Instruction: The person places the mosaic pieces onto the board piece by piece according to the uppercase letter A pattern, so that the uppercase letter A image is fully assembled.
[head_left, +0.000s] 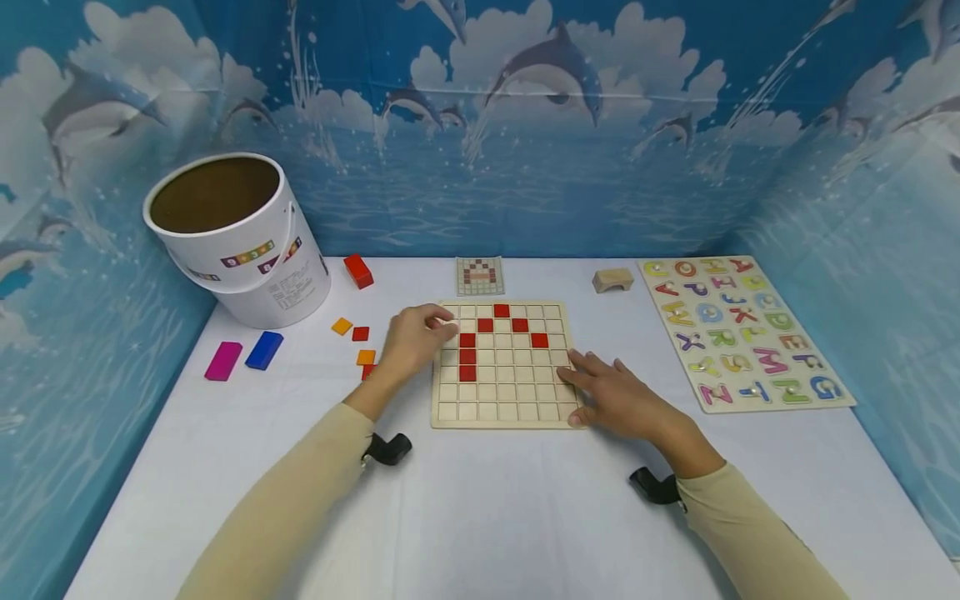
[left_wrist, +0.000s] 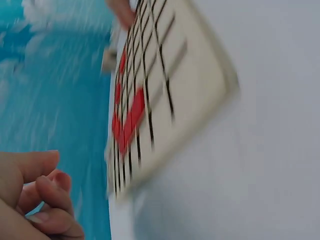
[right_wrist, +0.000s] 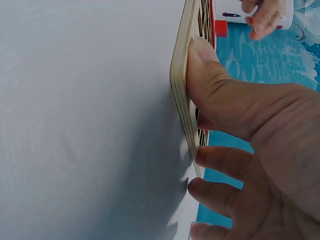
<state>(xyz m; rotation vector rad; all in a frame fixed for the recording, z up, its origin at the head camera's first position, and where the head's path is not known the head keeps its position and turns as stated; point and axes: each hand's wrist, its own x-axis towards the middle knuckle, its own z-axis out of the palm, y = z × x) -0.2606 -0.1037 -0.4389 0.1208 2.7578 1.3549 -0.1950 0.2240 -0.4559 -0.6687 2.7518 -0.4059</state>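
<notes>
Your left hand (head_left: 416, 340) curls its fingers loosely at the grid board's (head_left: 507, 390) left edge; I cannot tell whether they pinch anything. Your right hand (head_left: 621, 402) spreads its fingers along the opposite edge, red tiles (head_left: 467, 356) between both.

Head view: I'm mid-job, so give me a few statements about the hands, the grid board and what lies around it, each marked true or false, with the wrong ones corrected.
1. The right hand rests on the right edge of the grid board. True.
2. Only orange pieces show on the grid board. False: red tiles show there; orange tiles lie to its left.
3. The left hand is at the left side of the grid board. True.
4. The grid board is the rightmost board. False: the letter board is.
5. The pattern card lies beyond the grid board. True.
</notes>
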